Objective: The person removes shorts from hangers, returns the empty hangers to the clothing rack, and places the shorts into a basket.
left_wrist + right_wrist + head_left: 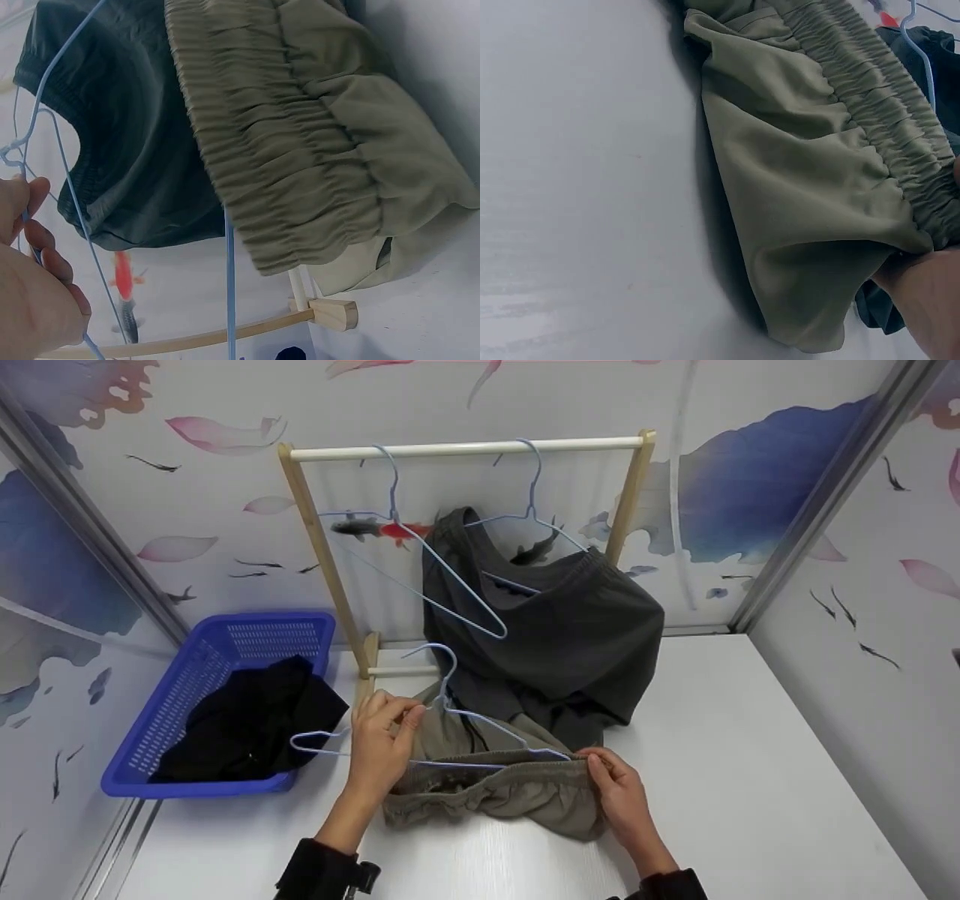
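Observation:
Olive elastic-waist pants [540,802] lie on the white table, the gathered waistband toward me. A blue wire hanger [454,660] is partly inside the waistband: its right end sits within, while the left end sticks out past the fabric. My left hand [379,746] grips this hanger's wire just below the hook. At the waistband's right corner, by the hanger's end, my right hand [622,795] pinches the fabric. In the right wrist view, the pants [795,157] drape down from that hand, which shows only at the edge.
Behind stands a rack with a white bar [465,448]. Dark grey elastic-waist bottoms [555,637] hang there on a blue hanger, beside a bare blue hanger [394,495]. A blue basket [195,790] at left holds black clothing [247,720]. Patterned panels [862,555] enclose the table.

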Available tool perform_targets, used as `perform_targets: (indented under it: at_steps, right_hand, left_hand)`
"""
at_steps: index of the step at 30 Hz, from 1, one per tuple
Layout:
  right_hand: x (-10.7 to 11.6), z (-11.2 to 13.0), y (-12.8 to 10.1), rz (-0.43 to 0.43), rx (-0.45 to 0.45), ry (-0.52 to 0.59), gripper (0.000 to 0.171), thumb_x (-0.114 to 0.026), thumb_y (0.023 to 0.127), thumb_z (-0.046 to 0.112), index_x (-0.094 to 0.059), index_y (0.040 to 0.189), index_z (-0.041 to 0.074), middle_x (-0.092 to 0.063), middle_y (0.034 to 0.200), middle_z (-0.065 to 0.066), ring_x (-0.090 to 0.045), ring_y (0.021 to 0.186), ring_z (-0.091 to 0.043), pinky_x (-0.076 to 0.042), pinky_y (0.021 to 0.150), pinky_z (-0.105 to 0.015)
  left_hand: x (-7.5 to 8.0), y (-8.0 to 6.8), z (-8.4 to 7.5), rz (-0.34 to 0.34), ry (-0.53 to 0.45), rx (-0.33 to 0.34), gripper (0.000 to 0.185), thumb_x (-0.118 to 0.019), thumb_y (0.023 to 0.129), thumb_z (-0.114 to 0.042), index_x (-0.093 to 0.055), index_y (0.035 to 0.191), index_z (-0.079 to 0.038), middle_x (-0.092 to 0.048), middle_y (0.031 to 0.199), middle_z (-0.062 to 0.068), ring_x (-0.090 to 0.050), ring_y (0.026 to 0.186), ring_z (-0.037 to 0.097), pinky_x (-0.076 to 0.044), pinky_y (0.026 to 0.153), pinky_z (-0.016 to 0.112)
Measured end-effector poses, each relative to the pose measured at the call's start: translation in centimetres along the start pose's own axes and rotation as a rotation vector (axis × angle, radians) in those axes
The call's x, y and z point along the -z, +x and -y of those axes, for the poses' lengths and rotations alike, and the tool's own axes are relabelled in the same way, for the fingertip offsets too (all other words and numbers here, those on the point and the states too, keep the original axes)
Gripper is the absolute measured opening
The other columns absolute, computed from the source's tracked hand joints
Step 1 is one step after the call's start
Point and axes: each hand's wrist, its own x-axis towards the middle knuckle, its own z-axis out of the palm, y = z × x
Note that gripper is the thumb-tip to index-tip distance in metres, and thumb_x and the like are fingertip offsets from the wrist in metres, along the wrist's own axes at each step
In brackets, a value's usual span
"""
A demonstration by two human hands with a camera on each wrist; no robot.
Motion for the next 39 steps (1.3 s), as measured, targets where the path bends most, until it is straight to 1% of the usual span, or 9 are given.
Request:
perform_targets:
  at_steps: [5,11,16,23,25,27,29,33,39]
  right_hand:
    - [-0.2,0.3,0.2,0.000,0.017,-0.143,0.024,-0.054,0.108,0.014,-0.069,0.120,0.001,-0.070,0.115,-0.011,-0.060,0.099,-0.009,-0.048,0.087,-0.023]
    - [-0.4,0.8,0.4,0.034,0.102,-0.244,0.019,-0.059,0.105,0.007,-0.071,0.119,0.004,-0.071,0.112,-0.009,-0.062,0.095,-0.009,-0.051,0.084,-0.023]
    - [-0.4,1.2,0.6,0.046,0.209,-0.308,0.020,-0.061,0.102,0.001,-0.071,0.119,0.004,-0.071,0.113,-0.007,-0.062,0.095,-0.008,-0.051,0.082,-0.023]
    - [-0.2,2.1,0.9,0.068,0.452,-0.359,0.022,-0.066,0.095,-0.007,-0.075,0.107,0.009,-0.070,0.104,-0.003,-0.060,0.087,-0.007,-0.050,0.073,-0.021]
    - [-0.2,2.5,1.0,0.082,0.495,-0.372,0.022,-0.066,0.094,-0.008,-0.076,0.104,0.010,-0.070,0.103,-0.003,-0.060,0.087,-0.006,-0.049,0.072,-0.020]
    - [-0.1,2.8,1.2,0.096,0.512,-0.378,0.022,-0.067,0.094,-0.008,-0.076,0.103,0.010,-0.071,0.103,-0.003,-0.061,0.087,-0.007,-0.048,0.072,-0.019]
    - [-0.2,3.0,1.3,0.108,0.532,-0.400,0.019,-0.069,0.093,-0.007,-0.076,0.102,0.009,-0.071,0.102,-0.002,-0.062,0.089,-0.009,-0.049,0.076,-0.019]
    - [-0.3,3.4,1.5,0.135,0.554,-0.445,0.012,-0.072,0.094,0.000,-0.076,0.102,0.008,-0.072,0.100,0.002,-0.065,0.092,-0.010,-0.050,0.081,-0.020]
    - [-0.4,3.8,1.7,0.188,0.545,-0.466,0.011,-0.071,0.097,0.007,-0.076,0.106,0.010,-0.073,0.100,0.003,-0.063,0.087,-0.004,-0.054,0.077,-0.027]
  left_hand:
    - [0.0,0.0,-0.1,-0.002,-0.011,0.011,0.007,-0.075,0.092,-0.008,-0.076,0.085,-0.008,-0.054,0.077,0.001,-0.050,0.077,0.019,-0.035,0.083,0.040]
    - [-0.1,0.1,-0.4,-0.007,-0.021,0.017,0.006,-0.076,0.091,-0.006,-0.076,0.085,-0.008,-0.054,0.078,0.001,-0.050,0.077,0.018,-0.034,0.083,0.039]
    - [-0.2,0.1,-0.4,-0.008,-0.027,0.014,0.008,-0.077,0.088,-0.002,-0.076,0.086,-0.009,-0.054,0.078,0.001,-0.050,0.077,0.018,-0.034,0.082,0.038]
    - [-0.4,0.1,-0.7,-0.018,-0.031,-0.015,0.010,-0.078,0.087,-0.002,-0.075,0.085,-0.011,-0.053,0.077,0.001,-0.049,0.076,0.018,-0.034,0.080,0.037]
    - [-0.5,0.1,-0.8,-0.016,-0.030,-0.016,0.008,-0.077,0.088,-0.003,-0.075,0.085,-0.011,-0.053,0.076,0.000,-0.049,0.076,0.018,-0.034,0.079,0.037]
    - [-0.6,0.0,-0.9,-0.011,-0.030,-0.014,0.007,-0.077,0.088,-0.004,-0.075,0.085,-0.010,-0.053,0.076,0.000,-0.049,0.076,0.017,-0.034,0.079,0.037]
    - [-0.6,0.0,-1.0,-0.010,-0.032,-0.015,0.006,-0.077,0.089,-0.006,-0.075,0.085,-0.010,-0.053,0.077,0.000,-0.049,0.076,0.017,-0.035,0.080,0.037]
    - [-0.7,0.1,-1.2,-0.006,-0.041,-0.024,0.006,-0.078,0.089,-0.007,-0.075,0.085,-0.010,-0.054,0.077,0.000,-0.048,0.075,0.016,-0.035,0.077,0.034]
    - [-0.9,0.2,-1.8,-0.005,-0.054,-0.048,0.005,-0.079,0.088,-0.007,-0.076,0.087,-0.010,-0.053,0.078,0.000,-0.048,0.076,0.014,-0.035,0.073,0.030]
